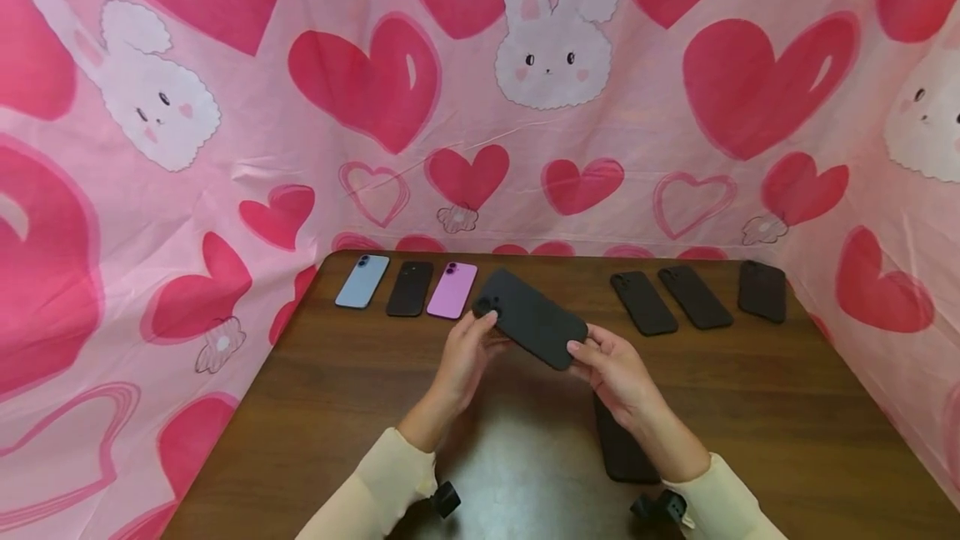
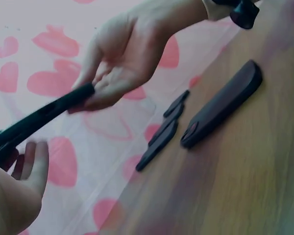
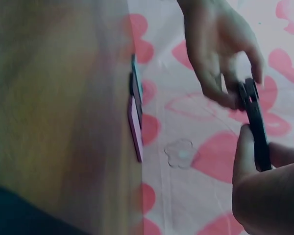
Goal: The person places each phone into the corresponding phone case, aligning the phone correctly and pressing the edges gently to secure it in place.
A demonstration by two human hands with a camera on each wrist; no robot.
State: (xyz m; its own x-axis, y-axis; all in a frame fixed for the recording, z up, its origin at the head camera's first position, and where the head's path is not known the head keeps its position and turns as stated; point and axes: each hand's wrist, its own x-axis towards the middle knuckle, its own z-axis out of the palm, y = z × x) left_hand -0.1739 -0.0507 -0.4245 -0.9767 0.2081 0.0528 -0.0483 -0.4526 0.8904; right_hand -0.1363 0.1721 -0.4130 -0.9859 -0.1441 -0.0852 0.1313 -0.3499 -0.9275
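Observation:
Held up above the table is a black phone (image 1: 532,319), tilted, its back and camera lenses facing up. My left hand (image 1: 463,361) pinches the lens end, thumb on top and fingers beneath. At the opposite end my right hand (image 1: 617,373) grips a corner between thumb and fingers. From the side, the phone shows as a thin dark bar (image 2: 39,120) in the left wrist view, and its raised lenses (image 3: 247,89) stand out in the right wrist view. Below my right forearm lies another black phone-shaped piece (image 1: 624,448), partly hidden by that hand.
At the back left lie a light blue phone (image 1: 362,282), a black phone (image 1: 409,290) and a pink phone (image 1: 452,290). Three black phone-shaped pieces (image 1: 643,303) lie at the back right of the wooden table (image 1: 337,415). Pink heart-patterned cloth (image 1: 637,107) hangs around it.

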